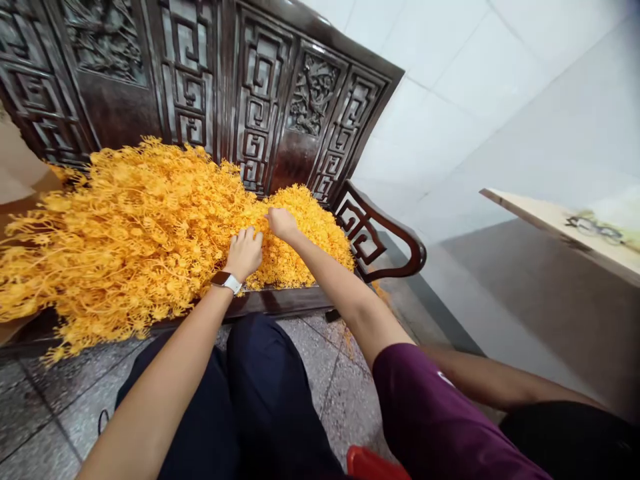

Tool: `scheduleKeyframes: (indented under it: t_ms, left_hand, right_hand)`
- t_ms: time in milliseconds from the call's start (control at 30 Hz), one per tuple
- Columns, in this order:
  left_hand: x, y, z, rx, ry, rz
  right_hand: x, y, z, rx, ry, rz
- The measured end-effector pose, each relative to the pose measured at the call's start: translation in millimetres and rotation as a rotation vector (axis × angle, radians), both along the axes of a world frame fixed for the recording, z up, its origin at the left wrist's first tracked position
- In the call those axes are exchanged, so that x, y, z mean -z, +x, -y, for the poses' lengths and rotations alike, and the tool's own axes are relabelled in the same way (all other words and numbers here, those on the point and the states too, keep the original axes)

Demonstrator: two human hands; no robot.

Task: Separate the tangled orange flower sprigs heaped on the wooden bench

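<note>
A large heap of yellow-orange, plastic-looking flower sprigs point(145, 227) covers most of the seat of a dark carved wooden bench point(280, 301). My left hand point(245, 253), with a watch point(227, 281) on its wrist, rests on the front middle of the heap, its fingers apart and slightly curved. Just beyond it and to the right, my right hand point(283, 223) is closed at a lower, denser part of the heap, its fingertips against the sprigs. Whatever it grips is hidden by the fingers and the surrounding yellow.
The bench's carved armrest point(395, 233) curves out at the right end. Another person's arm point(510, 377) shows at lower right. A board point(550, 227) with glasses point(595, 227) on it juts in at right. Something red point(375, 465) stands at my lower right. Loose yellow bits point(347, 339) lie on the floor.
</note>
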State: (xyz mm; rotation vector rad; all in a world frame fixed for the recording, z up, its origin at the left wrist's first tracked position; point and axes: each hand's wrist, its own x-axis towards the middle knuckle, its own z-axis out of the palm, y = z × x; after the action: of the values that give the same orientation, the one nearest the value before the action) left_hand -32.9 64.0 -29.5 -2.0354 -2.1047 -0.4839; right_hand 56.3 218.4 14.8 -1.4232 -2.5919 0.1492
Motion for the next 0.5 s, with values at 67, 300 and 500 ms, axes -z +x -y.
scheduleKeyframes:
  t_ms: [67,300,500]
  left_hand:
    - [3.4,0.6,-7.1,-0.019,0.045,0.032]
    - [22.9,9.5,-25.9,-0.11,0.033,0.157]
    - [31.3,17.3,-29.9,-0.15,-0.002,0.251]
  right_hand:
    - [-10.7,-4.7,-5.1,-0.015,0.017,0.0]
    - [-6.7,-5.8,-4.2,-0.028,-0.095,-0.008]
    - [13.1,-1.9,-1.3,-0.032,-0.182,-0.135]
